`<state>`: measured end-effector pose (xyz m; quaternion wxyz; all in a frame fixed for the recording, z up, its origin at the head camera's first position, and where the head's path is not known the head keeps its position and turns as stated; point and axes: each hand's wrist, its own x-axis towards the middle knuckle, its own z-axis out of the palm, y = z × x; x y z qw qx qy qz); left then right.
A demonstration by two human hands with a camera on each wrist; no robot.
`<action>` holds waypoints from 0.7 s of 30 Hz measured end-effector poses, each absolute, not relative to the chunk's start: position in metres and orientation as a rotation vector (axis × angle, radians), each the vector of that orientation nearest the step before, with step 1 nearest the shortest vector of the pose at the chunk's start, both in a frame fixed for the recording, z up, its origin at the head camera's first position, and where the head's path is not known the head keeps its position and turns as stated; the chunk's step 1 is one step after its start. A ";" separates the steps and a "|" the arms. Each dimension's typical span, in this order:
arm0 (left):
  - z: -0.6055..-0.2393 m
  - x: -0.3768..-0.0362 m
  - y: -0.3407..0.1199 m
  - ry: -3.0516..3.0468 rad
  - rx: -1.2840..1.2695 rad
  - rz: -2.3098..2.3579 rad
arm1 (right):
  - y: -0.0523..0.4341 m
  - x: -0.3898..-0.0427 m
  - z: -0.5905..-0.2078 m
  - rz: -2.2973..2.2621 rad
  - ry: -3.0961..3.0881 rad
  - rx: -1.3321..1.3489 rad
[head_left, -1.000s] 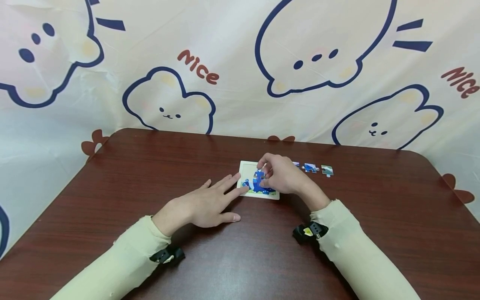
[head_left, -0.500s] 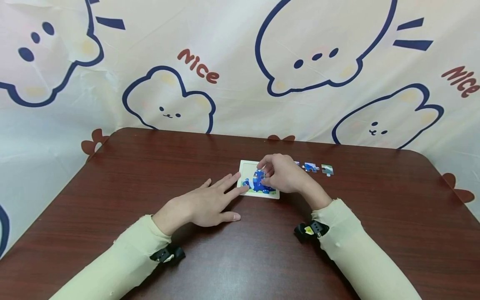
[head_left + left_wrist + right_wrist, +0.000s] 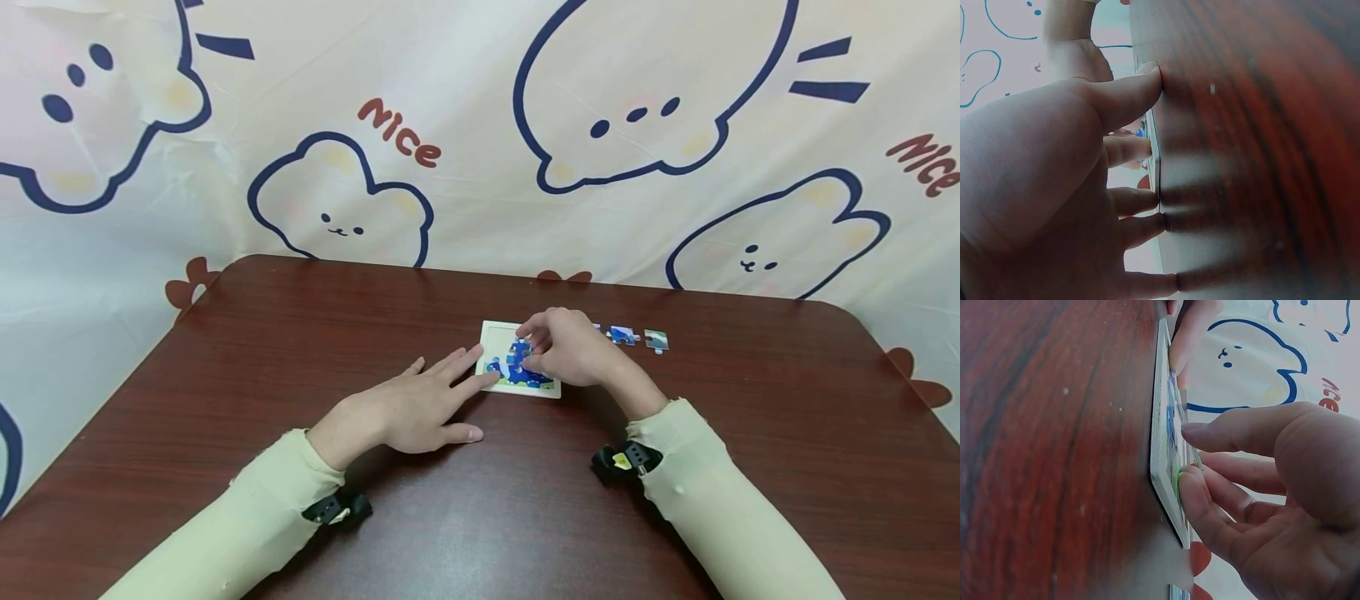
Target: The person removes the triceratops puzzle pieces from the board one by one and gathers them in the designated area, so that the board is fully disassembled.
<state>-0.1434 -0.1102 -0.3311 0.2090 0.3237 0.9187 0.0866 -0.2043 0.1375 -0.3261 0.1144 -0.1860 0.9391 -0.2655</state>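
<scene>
A white-framed jigsaw board (image 3: 498, 333) lies flat on the table, its lower part filled with a blue cartoon picture. My left hand (image 3: 412, 412) is spread with straight fingers; its fingertips rest on the board's left edge and the table beside it. Over the board's right half, my right hand (image 3: 570, 350) has its thumb and fingers curled down around a small puzzle piece (image 3: 1197, 457). That piece sits at the board's surface, mostly hidden by the fingers. In the left wrist view, the left fingers (image 3: 1132, 203) touch down along the board's edge.
Loose puzzle pieces lie right of the board: a blue one (image 3: 622, 335), a greenish one (image 3: 656, 341), and another partly behind the right hand. The brown table (image 3: 300, 333) meets a printed cloth (image 3: 480, 167) at its back edge.
Almost nothing moves. The right hand shifts very slightly over the board, its thumb moving a little to the right; the left hand stays in place.
</scene>
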 end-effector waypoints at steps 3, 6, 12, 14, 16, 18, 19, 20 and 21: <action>-0.331 -0.144 -0.110 2.558 0.901 0.238 | 0.138 -0.204 -0.326 -0.791 2.755 -0.552; -0.331 -0.144 -0.110 2.560 0.902 0.236 | 0.139 -0.204 -0.326 -0.798 2.757 -0.556; -0.332 -0.144 -0.110 2.560 0.901 0.236 | 0.141 -0.204 -0.325 -0.798 2.760 -0.556; -0.332 -0.144 -0.110 2.559 0.901 0.236 | 0.143 -0.204 -0.325 -0.800 2.760 -0.549; -0.331 -0.144 -0.110 2.560 0.900 0.235 | 0.144 -0.204 -0.324 -0.803 2.759 -0.542; -0.331 -0.144 -0.110 2.560 0.898 0.236 | 0.145 -0.204 -0.323 -0.804 2.758 -0.532; -0.331 -0.144 -0.110 2.559 0.898 0.237 | 0.146 -0.205 -0.323 -0.802 2.758 -0.529; -0.331 -0.144 -0.110 2.558 0.898 0.238 | 0.147 -0.205 -0.322 -0.802 2.756 -0.527; -0.331 -0.144 -0.110 2.557 0.897 0.237 | 0.148 -0.205 -0.322 -0.804 2.754 -0.527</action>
